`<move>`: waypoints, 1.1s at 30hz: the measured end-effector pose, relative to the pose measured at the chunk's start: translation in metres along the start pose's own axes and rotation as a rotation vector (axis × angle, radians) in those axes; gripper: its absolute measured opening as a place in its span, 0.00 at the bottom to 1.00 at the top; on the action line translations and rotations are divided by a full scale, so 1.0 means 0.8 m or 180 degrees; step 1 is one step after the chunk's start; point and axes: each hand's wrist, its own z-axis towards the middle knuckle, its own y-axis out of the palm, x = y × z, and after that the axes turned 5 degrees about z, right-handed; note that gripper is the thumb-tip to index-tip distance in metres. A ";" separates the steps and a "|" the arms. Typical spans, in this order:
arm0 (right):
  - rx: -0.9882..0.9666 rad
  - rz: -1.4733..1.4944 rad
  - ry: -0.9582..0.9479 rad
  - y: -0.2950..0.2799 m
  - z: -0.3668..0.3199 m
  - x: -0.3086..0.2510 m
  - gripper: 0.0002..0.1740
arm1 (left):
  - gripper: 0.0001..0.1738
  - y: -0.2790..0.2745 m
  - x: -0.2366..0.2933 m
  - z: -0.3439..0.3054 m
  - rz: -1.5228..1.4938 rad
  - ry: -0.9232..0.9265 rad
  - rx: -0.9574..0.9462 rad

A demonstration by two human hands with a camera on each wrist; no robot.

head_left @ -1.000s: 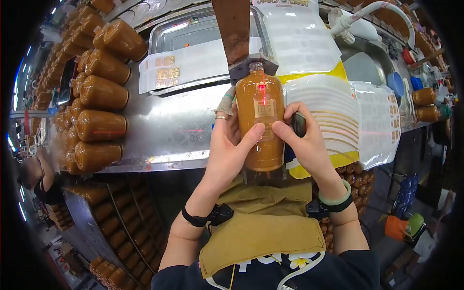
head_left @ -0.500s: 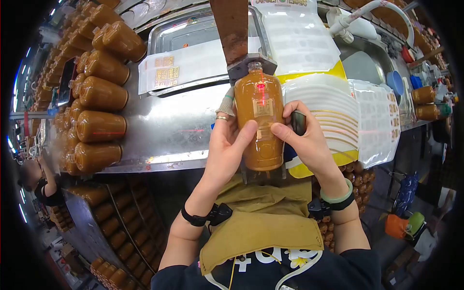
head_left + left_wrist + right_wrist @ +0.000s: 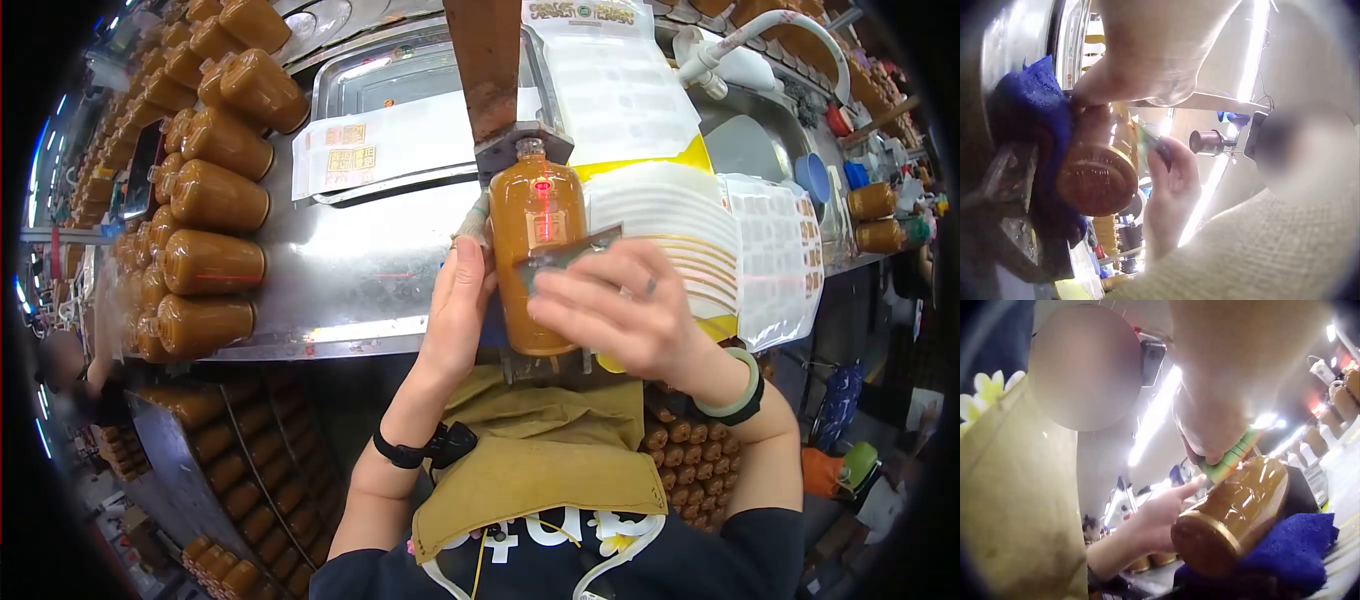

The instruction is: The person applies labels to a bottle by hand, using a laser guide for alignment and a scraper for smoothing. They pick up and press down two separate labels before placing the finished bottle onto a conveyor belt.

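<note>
A brown glazed bottle (image 3: 535, 210) lies on its back in a holder, neck toward the metal post, a red laser mark and a small gold square label (image 3: 547, 226) on its front. My left hand (image 3: 458, 300) rests along the bottle's left side, thumb raised and straight, a cloth cot on one finger. In my right hand (image 3: 625, 305) is a flat scraper (image 3: 570, 252), pinched and slanted across the bottle's front just below the label. The right wrist view shows the scraper (image 3: 1232, 459) as green with an orange edge, right at the bottle (image 3: 1235, 512).
Rows of brown bottles (image 3: 215, 215) stand on the left of the metal table. Gold label sheets (image 3: 335, 160) lie over a steel tray (image 3: 330, 85). Clear and white sheets (image 3: 650, 210) cover the right side. A blue cloth (image 3: 1297, 550) sits under the bottle. A sink with a faucet (image 3: 770, 40) is beyond.
Both thumbs have left the bottle's front. My right hand has turned over and brought the scraper across the bottle. The left thumb has moved to the bottle's left side.
</note>
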 end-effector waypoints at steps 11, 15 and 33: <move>-0.0022 0.1122 -0.0210 -0.001 -0.023 -0.018 0.16 | 0.46 0.005 -0.001 0.000 0.0278 -0.0012 0.0003; 0.1587 0.1760 0.2393 0.002 -0.009 0.010 0.19 | 0.32 0.010 -0.003 0.000 0.0455 0.0236 -0.0021; 0.1763 0.1008 0.2881 0.042 -0.051 0.028 0.18 | 0.30 0.019 -0.007 -0.005 0.0819 0.0327 0.0211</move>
